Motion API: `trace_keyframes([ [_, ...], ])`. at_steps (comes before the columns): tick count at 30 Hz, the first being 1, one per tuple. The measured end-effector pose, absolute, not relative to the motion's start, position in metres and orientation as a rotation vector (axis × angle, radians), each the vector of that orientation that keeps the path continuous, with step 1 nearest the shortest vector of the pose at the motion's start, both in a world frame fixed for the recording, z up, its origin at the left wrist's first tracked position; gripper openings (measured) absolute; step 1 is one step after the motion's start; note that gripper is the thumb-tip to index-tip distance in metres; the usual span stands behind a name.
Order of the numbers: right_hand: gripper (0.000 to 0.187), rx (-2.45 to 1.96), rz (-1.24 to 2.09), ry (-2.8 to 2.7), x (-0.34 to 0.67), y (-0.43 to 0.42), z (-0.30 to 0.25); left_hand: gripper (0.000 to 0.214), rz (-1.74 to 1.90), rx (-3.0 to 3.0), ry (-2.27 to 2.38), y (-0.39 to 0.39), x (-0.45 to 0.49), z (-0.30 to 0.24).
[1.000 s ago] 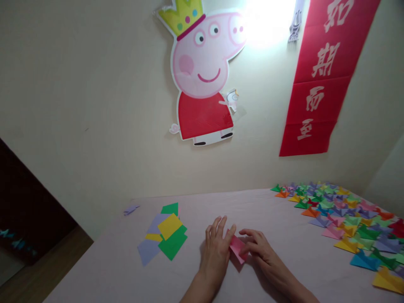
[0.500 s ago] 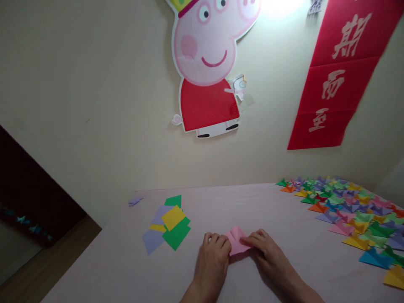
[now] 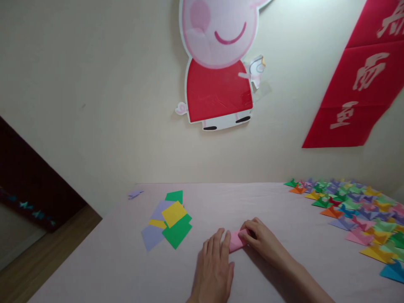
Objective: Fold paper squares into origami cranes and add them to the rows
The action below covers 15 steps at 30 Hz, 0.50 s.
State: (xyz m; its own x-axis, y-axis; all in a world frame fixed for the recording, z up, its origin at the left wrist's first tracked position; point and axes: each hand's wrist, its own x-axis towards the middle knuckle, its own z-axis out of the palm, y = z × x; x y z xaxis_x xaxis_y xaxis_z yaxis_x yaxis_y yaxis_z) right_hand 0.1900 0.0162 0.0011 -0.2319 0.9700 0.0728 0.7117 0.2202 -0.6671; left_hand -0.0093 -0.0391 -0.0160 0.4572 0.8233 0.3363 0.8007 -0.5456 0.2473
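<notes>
A small pink sheet of paper (image 3: 237, 241), folded into a narrow strip, lies on the table between my hands. My right hand (image 3: 257, 237) pinches its right end between thumb and fingers. At the left end, my left hand (image 3: 216, 256) rests flat with its fingers stretched out, the index finger against the paper's edge. Part of the paper's left end is hidden by those fingers. Left of my hands lies a loose pile of coloured paper squares, among them a yellow square (image 3: 174, 214), a green square (image 3: 177, 233) and a purple square (image 3: 152, 237).
Rows of folded paper figures (image 3: 356, 210) in many colours cover the table's right side. A small purple folded paper (image 3: 135, 194) lies at the back left. Behind the table (image 3: 110, 256) rises a wall with a cartoon pig cutout (image 3: 219, 90) and a red banner (image 3: 344, 92).
The pink paper has gone from an open, creased sheet to a flat narrow strip. My left fingers have straightened out; my right hand has closed further on the paper. The view has shifted slightly.
</notes>
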Motion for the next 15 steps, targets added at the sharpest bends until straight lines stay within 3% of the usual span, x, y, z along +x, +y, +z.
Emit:
trace_keyframes([
  [7,0.024,-1.614,0.662,-2.006,0.184,0.020,-0.006,0.073,0.343,2.704,1.262,-0.048,0.002,-0.027],
  [15,0.024,-1.699,0.616,-1.994,0.179,0.022,-0.008,0.074,0.191,2.535,1.258,-0.045,0.000,-0.016],
])
